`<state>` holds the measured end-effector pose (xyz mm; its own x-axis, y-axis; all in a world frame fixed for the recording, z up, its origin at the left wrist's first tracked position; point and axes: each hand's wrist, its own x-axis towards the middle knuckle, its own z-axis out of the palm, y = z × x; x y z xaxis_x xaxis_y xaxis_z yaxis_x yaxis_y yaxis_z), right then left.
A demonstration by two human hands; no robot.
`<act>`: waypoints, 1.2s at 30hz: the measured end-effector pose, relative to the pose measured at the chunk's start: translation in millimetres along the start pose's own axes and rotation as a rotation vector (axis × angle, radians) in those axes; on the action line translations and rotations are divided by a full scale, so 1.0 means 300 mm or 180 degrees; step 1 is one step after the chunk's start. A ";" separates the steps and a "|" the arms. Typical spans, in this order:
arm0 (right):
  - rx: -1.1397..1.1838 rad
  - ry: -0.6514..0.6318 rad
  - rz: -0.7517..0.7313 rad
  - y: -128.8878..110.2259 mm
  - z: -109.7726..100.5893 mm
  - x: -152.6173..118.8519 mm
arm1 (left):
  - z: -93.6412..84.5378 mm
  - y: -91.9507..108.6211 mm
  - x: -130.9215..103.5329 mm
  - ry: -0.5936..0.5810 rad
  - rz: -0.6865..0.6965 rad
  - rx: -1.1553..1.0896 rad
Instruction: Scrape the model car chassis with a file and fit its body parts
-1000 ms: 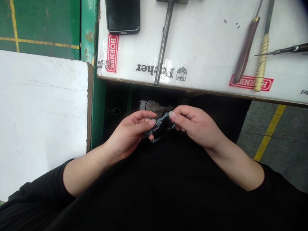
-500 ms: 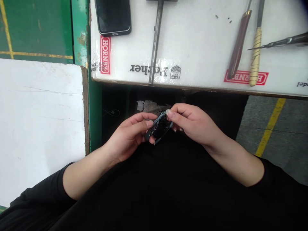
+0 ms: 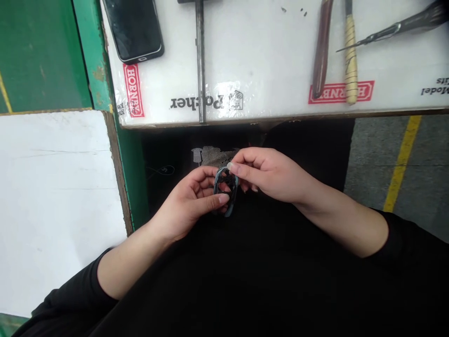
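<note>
While the person sits with black clothing filling the lower part of the view, both hands meet over the lap and hold one small thing together. The left hand (image 3: 196, 199) is curled around a small dark oval part with a blue-grey rim (image 3: 225, 192), its thumb pressed on the lower edge. The right hand (image 3: 271, 175) pinches the upper edge of the same part with thumb and forefinger. What the part is exactly, I cannot tell. Just behind it lies a grey mesh piece (image 3: 212, 156) on the dark cloth.

Further away, a white box (image 3: 266, 61) with red labels serves as the counter. On it rest a black phone (image 3: 134, 27) at the left, a long metal rod (image 3: 200, 61) near the middle, then a tool with brown handle (image 3: 320, 56), a tool with cream wrapped handle (image 3: 350, 70) and a pointed metal tool (image 3: 393, 30) at the right. A white board (image 3: 52, 196) lies at the left side.
</note>
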<state>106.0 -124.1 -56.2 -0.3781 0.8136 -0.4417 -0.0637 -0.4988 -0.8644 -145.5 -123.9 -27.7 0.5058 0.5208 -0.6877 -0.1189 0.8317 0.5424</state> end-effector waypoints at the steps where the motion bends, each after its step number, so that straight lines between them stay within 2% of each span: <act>1: -0.0007 -0.0001 -0.0004 0.001 0.001 0.000 | 0.000 0.000 0.000 -0.0005 0.0000 0.0013; 8: 0.0104 -0.0068 0.0045 0.005 0.004 0.004 | -0.002 -0.002 0.004 -0.0010 0.0000 0.0041; 18: -0.0109 -0.0087 0.0165 0.006 0.001 0.005 | -0.003 -0.006 0.009 -0.0026 -0.0054 0.0024; 23: 0.0291 -0.0138 0.0212 0.006 -0.001 0.007 | -0.004 0.003 0.003 -0.0052 0.0066 0.0041; 28: 0.0477 -0.0075 0.0134 0.005 -0.011 0.002 | 0.007 0.016 0.002 0.0077 0.0324 -0.0006; 33: 0.0641 -0.0341 0.0035 0.002 -0.017 -0.001 | 0.018 0.028 0.002 0.0066 0.0277 -0.0275; 36: 0.0538 -0.0305 -0.0015 0.009 -0.016 -0.001 | 0.013 0.029 0.003 0.0063 0.0151 -0.0414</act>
<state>110.4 -124.4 -59.4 -0.4631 0.7880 -0.4057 -0.2168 -0.5446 -0.8102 -142.7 -116.9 -21.7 0.4801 0.5628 -0.6729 -0.2528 0.8233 0.5082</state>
